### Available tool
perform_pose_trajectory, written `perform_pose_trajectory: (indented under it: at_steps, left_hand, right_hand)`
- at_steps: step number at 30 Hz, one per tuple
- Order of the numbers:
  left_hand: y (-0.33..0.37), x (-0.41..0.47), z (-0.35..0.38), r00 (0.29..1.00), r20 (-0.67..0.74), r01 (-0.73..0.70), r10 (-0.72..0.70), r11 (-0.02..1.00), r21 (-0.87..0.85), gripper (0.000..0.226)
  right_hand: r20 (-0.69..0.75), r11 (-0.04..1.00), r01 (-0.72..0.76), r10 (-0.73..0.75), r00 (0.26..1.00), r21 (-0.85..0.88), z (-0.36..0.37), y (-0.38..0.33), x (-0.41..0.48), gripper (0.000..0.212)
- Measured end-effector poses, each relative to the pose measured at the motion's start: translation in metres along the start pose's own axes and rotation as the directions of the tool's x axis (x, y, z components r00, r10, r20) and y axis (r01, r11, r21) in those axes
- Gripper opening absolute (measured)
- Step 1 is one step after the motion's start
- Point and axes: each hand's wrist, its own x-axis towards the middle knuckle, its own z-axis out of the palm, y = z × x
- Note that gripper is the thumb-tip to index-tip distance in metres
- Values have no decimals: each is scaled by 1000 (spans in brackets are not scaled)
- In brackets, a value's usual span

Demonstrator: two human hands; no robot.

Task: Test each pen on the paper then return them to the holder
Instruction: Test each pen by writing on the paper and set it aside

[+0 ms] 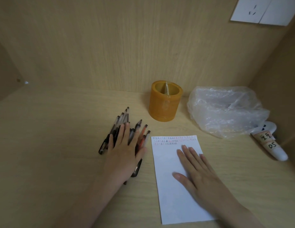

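A heap of several pens (pixel 122 120) with clear barrels and dark caps lies on the wooden desk left of centre. My left hand (pixel 123 150) rests flat on the heap, fingers spread, covering most of it. A white sheet of paper (pixel 169 186) lies to the right, with a few rows of small red and black marks along its top edge. My right hand (pixel 195 171) lies flat on the sheet, palm down, fingers apart. The amber, translucent pen holder (pixel 165 102) stands upright behind both, with no pens in it and a divider inside.
A crumpled clear plastic bag (pixel 226 109) sits right of the holder. A white labelled tube (pixel 272 145) lies at the far right by the side wall. Wooden walls close the desk at the back and right. A white wall socket (pixel 258 10) is top right.
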Motion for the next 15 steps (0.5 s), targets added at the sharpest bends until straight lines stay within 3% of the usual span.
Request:
perform_pose_trajectory:
  at_steps: [5,10,15]
  left_hand:
    - [-10,7,-10,999,30,20,-18,998,-59,81]
    - [-9,9,-15,993,73,90,-91,996,16,76]
    - [-8,12,-19,999,29,49,-43,958,-283,55]
  right_hand:
    - [-29,999,30,-29,999,34,0,5,-2,87]
    - [-84,998,56,-52,995,43,4,7,-1,87]
    - [-300,983,97,-46,953,157,-11,-6,6,59]
